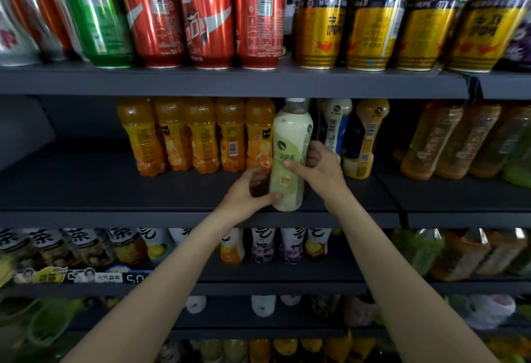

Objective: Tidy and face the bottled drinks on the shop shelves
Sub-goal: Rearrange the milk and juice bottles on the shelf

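Both hands on the pale bottle [290, 158] at the middle shelf's [172, 219] front edge: left hand [253, 190] grips low, right hand [319, 164] pinches mid-label. Best twist gently, label outward, base flat.

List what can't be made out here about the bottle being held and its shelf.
- Pale green bottle: head view, the label print is too blurred to read.
- Its lower left side: covered by the left hand.
- Bottles behind it: hidden by it and the right hand.
- Orange bottles: rows behind unseen.
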A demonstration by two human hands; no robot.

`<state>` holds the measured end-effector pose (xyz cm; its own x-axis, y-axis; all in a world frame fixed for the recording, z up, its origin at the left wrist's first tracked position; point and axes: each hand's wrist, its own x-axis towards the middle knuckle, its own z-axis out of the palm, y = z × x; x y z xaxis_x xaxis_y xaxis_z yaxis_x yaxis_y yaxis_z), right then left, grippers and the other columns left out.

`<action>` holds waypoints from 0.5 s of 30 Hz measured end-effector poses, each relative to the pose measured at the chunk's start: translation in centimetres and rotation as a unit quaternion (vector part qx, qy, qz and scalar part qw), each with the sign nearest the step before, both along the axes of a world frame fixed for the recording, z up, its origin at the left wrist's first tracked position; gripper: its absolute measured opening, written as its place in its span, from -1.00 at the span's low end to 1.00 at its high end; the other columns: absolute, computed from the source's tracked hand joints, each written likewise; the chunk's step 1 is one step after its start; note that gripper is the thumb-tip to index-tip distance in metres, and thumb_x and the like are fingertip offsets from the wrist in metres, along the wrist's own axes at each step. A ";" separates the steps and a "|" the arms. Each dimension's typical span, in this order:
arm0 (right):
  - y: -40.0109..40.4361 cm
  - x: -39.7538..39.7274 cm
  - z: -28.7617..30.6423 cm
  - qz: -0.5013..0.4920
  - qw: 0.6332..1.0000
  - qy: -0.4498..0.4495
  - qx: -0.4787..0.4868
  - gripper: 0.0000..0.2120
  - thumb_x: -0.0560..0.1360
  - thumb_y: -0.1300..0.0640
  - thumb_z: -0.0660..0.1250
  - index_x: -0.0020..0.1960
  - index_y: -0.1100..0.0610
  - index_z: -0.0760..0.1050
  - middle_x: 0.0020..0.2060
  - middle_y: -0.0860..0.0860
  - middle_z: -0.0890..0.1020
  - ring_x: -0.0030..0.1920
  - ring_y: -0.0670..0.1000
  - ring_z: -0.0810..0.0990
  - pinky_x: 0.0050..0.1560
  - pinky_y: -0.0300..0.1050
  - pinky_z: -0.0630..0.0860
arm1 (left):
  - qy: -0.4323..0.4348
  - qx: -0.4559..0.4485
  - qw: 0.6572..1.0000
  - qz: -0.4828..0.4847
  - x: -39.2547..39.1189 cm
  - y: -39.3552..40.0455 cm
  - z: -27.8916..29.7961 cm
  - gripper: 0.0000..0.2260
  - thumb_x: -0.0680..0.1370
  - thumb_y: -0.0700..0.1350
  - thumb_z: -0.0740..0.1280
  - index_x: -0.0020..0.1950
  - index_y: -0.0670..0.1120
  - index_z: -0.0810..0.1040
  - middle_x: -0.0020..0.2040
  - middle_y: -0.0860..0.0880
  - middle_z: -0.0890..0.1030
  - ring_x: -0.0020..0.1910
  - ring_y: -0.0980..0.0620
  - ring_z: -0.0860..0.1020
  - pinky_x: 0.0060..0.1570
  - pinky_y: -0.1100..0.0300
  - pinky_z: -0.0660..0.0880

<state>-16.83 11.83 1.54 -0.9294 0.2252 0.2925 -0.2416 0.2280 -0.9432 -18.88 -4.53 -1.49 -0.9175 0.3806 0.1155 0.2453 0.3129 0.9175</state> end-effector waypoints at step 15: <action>-3.4 5.5 0.9 0.000 0.975 -0.125 -0.183 -0.81 0.48 0.09 0.40 0.02 0.10 0.45 0.01 0.08 0.61 0.01 0.06 0.62 -0.04 -0.13 0.60 | 0.063 -0.111 0.991 0.038 4.4 -2.6 2.3 -0.51 0.37 0.03 0.50 0.19 -0.07 0.40 0.04 0.03 0.48 -0.02 0.08 0.47 -0.21 0.26 0.42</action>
<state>-11.30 8.41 2.44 -0.9615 0.2713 -0.0430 0.0059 -0.1360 -0.9907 -14.48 -7.13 0.80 -0.9285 0.3390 0.1513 0.3204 0.5261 0.7878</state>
